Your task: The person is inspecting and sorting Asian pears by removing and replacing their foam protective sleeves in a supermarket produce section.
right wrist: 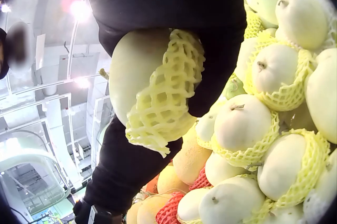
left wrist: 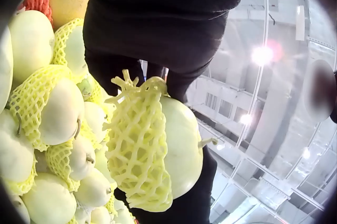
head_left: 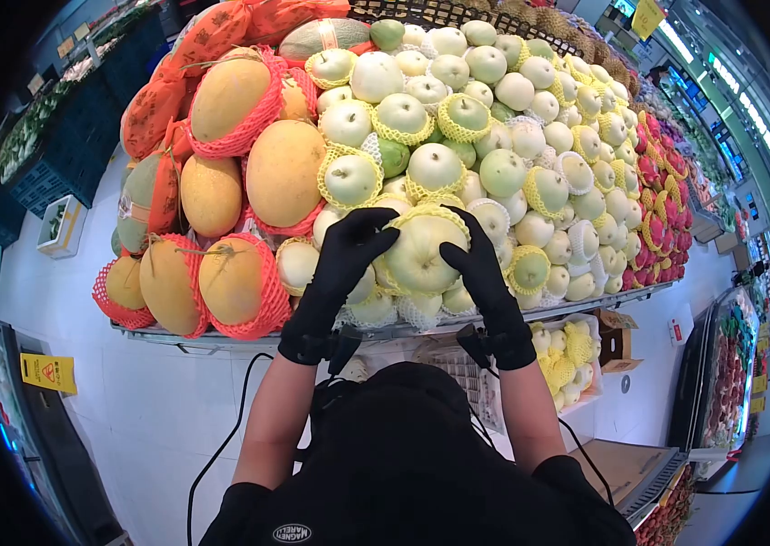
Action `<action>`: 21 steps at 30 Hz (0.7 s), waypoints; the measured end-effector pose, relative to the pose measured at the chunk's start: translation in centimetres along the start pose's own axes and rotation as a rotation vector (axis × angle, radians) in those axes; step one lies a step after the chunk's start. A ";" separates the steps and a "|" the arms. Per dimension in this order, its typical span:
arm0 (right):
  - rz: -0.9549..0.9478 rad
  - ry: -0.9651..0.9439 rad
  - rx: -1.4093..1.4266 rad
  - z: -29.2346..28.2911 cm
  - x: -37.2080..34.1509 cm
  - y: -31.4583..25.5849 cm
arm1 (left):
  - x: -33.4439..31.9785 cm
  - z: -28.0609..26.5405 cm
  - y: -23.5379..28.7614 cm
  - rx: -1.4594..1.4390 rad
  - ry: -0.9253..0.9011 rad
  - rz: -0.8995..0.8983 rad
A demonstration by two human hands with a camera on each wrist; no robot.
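Both hands, in black gloves, hold one pale green-white melon (head_left: 421,255) between them, above the front of the pile. The left hand (head_left: 353,247) grips its left side and the right hand (head_left: 478,259) its right side, thumbs on the near face. A yellow foam net is around the melon's far part in the head view. In the left wrist view the melon (left wrist: 184,147) shows its stem and the net (left wrist: 138,150) covers one half. The right wrist view shows the melon (right wrist: 134,71) with the net (right wrist: 166,95) and the right hand (right wrist: 168,3) curled round it.
Pale melons (head_left: 403,114), many in foam nets, are heaped beyond the hands. Orange melons (head_left: 285,173) in red nets lie left, dragon fruit (head_left: 667,200) right. A crate of netted melons (head_left: 567,359) stands below the stand's front edge (head_left: 212,342). Cables hang beside the body.
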State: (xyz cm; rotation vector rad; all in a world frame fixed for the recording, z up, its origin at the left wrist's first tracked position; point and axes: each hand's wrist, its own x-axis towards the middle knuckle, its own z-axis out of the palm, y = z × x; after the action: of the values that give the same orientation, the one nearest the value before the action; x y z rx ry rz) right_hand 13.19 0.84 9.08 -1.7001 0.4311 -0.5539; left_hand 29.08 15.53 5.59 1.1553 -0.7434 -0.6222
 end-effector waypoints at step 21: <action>0.176 0.144 0.401 0.0 1.2 1.0 | -1.4 1.2 -1.7 -0.002 0.096 0.005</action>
State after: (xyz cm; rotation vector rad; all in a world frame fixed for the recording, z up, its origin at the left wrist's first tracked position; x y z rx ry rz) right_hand 14.15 -0.01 8.27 -1.2305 0.5287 -0.5913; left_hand 27.15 15.45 3.99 1.1730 -0.6634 -0.5591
